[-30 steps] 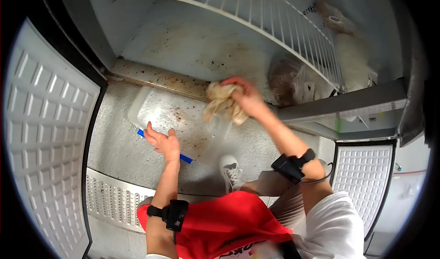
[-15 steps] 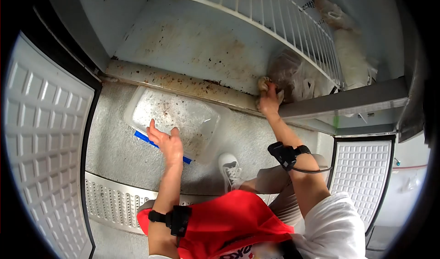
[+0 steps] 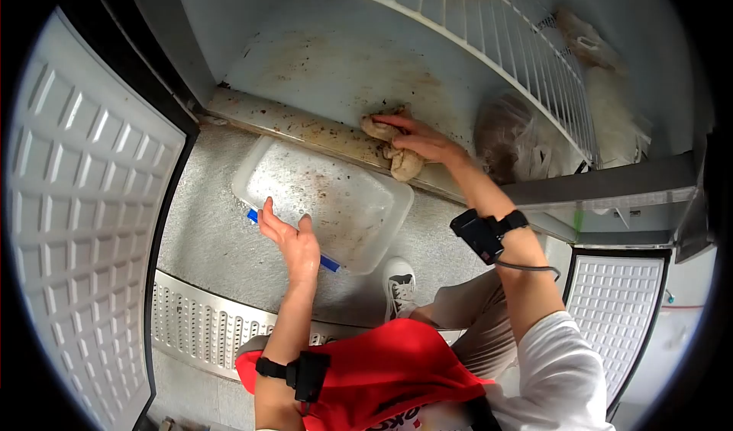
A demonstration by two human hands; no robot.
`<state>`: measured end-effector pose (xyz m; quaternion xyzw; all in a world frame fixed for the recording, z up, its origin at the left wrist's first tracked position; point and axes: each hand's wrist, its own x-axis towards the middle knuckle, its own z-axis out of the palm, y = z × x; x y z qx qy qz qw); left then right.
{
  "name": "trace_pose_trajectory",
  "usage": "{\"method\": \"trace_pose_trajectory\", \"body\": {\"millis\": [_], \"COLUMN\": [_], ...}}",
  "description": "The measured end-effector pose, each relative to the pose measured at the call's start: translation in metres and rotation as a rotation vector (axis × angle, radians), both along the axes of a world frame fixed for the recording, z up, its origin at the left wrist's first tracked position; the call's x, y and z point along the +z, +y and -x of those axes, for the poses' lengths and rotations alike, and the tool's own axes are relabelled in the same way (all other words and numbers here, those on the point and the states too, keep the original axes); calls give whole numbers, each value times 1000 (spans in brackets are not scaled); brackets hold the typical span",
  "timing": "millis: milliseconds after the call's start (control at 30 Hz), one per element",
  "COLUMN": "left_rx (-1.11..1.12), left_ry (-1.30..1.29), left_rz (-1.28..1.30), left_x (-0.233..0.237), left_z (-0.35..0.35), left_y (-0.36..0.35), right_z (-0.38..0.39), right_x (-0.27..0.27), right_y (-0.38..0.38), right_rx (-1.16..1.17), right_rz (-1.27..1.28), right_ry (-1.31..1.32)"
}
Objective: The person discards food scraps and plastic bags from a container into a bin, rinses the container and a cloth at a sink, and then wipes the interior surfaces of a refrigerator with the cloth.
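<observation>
My right hand (image 3: 424, 142) presses a bunched, dirty beige cloth (image 3: 407, 165) onto the front ledge (image 3: 305, 129) of the refrigerator compartment. Parts of the cloth stick out between and below the fingers. Brown stains and dark crumbs cover the ledge and the compartment floor (image 3: 328, 64) behind it. My left hand (image 3: 296, 246) is open, palm up and fingers spread, over the near side of a translucent plastic tub (image 3: 374, 229). The tub sits on the floor under the ledge, with crumbs in it and blue clips on its near edge.
A white wire shelf (image 3: 473, 45) spans the compartment above. Plastic bags (image 3: 508, 137) lie at its right end. An open white door (image 3: 84, 225) stands at left, another door panel (image 3: 611, 301) at right. A perforated metal strip (image 3: 202, 320) crosses the floor near my shoe (image 3: 398, 282).
My right hand has slid the cloth leftward along the ledge, away from the bags. My left hand stays open over the tub. The whole view has shifted a little.
</observation>
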<state>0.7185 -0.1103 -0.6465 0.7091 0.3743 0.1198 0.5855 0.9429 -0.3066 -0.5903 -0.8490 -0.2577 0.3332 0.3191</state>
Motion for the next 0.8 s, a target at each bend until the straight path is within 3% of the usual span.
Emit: {"method": "trace_pose_trajectory", "body": {"millis": [100, 200, 600, 700, 800], "left_rx": [15, 13, 20, 7, -11], "left_ry": [15, 8, -39, -6, 0], "left_rz": [35, 55, 75, 59, 56], "left_x": [3, 3, 13, 15, 15], "left_z": [4, 8, 15, 17, 14], "left_y": [6, 10, 15, 15, 11], "right_z": [0, -6, -6, 32, 82], "right_x": [23, 25, -2, 19, 13], "right_y": [24, 37, 20, 38, 57], "right_rx": [252, 392, 118, 19, 205], "right_rz": [349, 398, 255, 243, 30], "right_ry": [-240, -184, -135, -214, -86]}}
